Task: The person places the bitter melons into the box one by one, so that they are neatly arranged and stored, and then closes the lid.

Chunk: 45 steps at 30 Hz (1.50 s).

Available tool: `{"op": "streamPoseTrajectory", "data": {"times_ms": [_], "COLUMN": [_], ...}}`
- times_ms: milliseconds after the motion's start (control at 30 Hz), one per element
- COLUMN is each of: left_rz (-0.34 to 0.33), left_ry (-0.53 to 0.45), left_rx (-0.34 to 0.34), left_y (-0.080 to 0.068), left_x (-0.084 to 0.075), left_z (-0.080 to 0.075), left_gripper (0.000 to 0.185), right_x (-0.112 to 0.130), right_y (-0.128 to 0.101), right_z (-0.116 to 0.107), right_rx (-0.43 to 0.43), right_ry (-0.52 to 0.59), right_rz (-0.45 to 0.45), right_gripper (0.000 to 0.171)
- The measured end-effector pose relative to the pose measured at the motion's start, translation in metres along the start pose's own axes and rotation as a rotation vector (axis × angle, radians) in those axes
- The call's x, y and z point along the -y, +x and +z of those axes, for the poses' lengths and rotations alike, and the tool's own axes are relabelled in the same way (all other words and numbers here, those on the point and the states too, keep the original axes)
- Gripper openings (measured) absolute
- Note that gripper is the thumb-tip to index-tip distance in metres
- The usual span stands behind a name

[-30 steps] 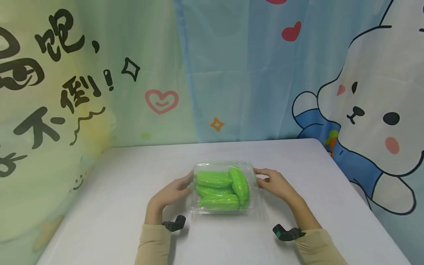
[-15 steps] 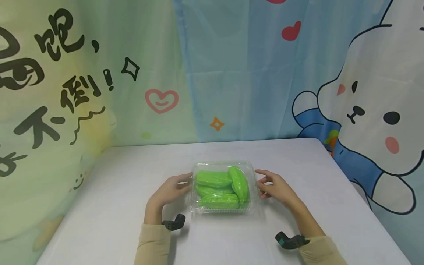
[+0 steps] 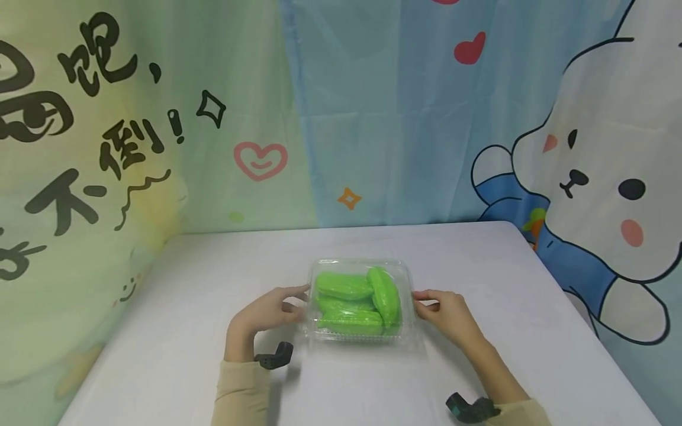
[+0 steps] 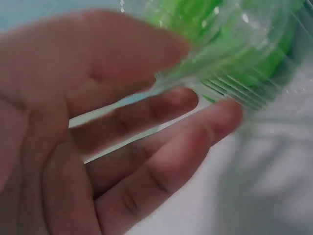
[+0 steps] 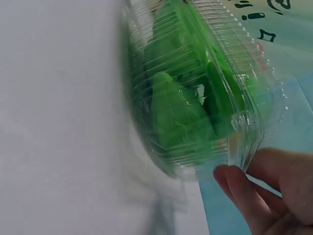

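Note:
A clear plastic clamshell container sits on the white table, holding several bright green, elongated vegetables. At its left side is my left hand, thumb and fingers spread apart. The left wrist view shows its fingers loosely extended beside the ridged wall, with a gap between thumb and fingers. My right hand pinches the container's right edge. Seen from the right wrist, thumb and fingertips meet at the rim's corner, and the ridged wall of the container appears tilted in that view.
White cloth covers the table. A printed curtain with hearts, lettering and a cartoon animal hangs behind and at both sides. Black wrist cameras sit on the left wrist and the right wrist.
My right hand has slid nearer along the container's right edge, and its spread fingers have come together there. My left hand has shifted slightly lower at the left side. The container stays almost in place.

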State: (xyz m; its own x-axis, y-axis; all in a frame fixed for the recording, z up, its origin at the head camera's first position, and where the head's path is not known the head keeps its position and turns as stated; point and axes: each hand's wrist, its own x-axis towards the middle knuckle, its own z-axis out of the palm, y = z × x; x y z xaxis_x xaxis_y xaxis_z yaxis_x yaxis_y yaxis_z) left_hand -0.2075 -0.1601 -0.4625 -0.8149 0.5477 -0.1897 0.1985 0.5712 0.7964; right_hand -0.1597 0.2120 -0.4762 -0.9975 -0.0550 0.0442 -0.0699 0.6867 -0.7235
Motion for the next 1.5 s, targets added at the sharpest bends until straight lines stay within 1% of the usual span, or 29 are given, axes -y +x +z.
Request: {"op": "streamPoseTrajectory", "data": {"times_ms": [67,100,167,233,300,467,567,633,800,933,1000,1067,1167,1267,1333,1367,1433,1500], "left_rz": [0.004,0.0,-0.011,-0.019,-0.029,-0.02,-0.027,-0.036,-0.068,-0.101,-0.12,-0.134,-0.159,-0.174,-0.173,-0.174,-0.165,-0.15], "left_ry": [0.004,-0.01,-0.057,-0.124,-0.183,-0.213,-0.231,-0.249,-0.272,-0.288,-0.302,-0.317,-0.34,-0.368,-0.386,-0.389,-0.403,-0.431], "left_rx": [0.044,0.066,0.108,0.145,0.171,0.175,0.162,0.144,0.083,0.01,-0.055,-0.139,-0.264,-0.335,-0.348,-0.352,-0.35,-0.328], "left_y": [-0.002,-0.003,-0.005,-0.006,-0.007,-0.006,-0.007,-0.008,-0.01,-0.012,-0.012,-0.01,-0.009,-0.01,-0.01,-0.009,-0.007,-0.005], "left_x": [0.0,0.0,0.001,0.002,0.004,0.011,0.01,0.009,0.003,-0.002,-0.003,-0.006,-0.016,-0.028,-0.03,-0.028,-0.021,-0.013], "left_z": [0.0,0.001,0.001,0.003,0.004,0.009,0.012,0.014,0.023,0.031,0.036,0.042,0.048,0.051,0.052,0.053,0.055,0.057], "left_gripper": [0.069,0.072,0.08,0.085,0.089,0.091,0.091,0.091,0.091,0.092,0.091,0.087,0.076,0.067,0.065,0.064,0.063,0.063], "right_x": [-0.002,-0.003,-0.004,-0.004,-0.004,-0.004,-0.005,-0.006,-0.006,-0.005,-0.006,-0.007,-0.008,-0.008,-0.008,-0.009,-0.009,-0.009], "right_y": [-0.003,-0.004,-0.005,-0.005,-0.006,-0.01,-0.012,-0.012,-0.013,-0.014,-0.014,-0.014,-0.013,-0.012,-0.013,-0.013,-0.014,-0.014], "right_z": [-0.002,-0.004,-0.007,-0.01,-0.014,-0.02,-0.02,-0.02,-0.018,-0.018,-0.017,-0.015,-0.012,-0.01,-0.01,-0.01,-0.01,-0.011], "right_rx": [0.065,0.107,0.199,0.286,0.358,0.49,0.534,0.538,0.502,0.475,0.453,0.414,0.336,0.263,0.24,0.234,0.231,0.237], "right_ry": [0.041,0.074,0.142,0.207,0.253,0.321,0.352,0.367,0.376,0.378,0.391,0.396,0.385,0.378,0.389,0.394,0.412,0.421], "right_rz": [-0.001,-0.004,-0.012,-0.016,-0.011,0.044,0.05,0.041,0.034,0.052,0.065,0.08,0.104,0.138,0.143,0.144,0.142,0.141], "right_gripper": [0.032,0.036,0.044,0.051,0.058,0.075,0.083,0.086,0.086,0.085,0.085,0.083,0.081,0.076,0.072,0.07,0.068,0.067]}}
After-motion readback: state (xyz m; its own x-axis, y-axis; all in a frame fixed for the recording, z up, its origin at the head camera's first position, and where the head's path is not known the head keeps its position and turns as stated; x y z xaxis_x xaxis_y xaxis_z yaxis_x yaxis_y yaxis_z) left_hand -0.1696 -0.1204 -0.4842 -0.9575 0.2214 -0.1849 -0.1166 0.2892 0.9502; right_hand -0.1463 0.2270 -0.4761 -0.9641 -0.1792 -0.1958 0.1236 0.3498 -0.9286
